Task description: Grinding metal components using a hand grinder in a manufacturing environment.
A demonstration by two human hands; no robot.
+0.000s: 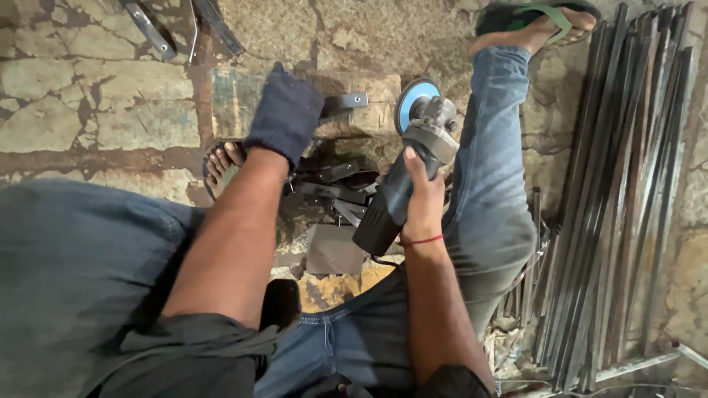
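Observation:
My left hand (286, 112) wears a dark knitted glove and presses down on a small flat metal bracket (345, 102) with a hole at its end, which lies on a worn wooden block (376, 110). My right hand (422, 199) is bare and grips the dark body of an angle grinder (402, 173). The grinder's blue disc (413, 99) hovers just right of the bracket's end. Whether the disc touches the metal I cannot tell.
Several cut metal pieces (335, 188) lie heaped below the block between my feet. A bundle of long steel bars (627, 191) lies along the right. My right leg in jeans (490, 169) stretches forward, foot in a green sandal (542, 22). The cracked stone floor (88, 96) has metal strips (147, 29) on it at top left.

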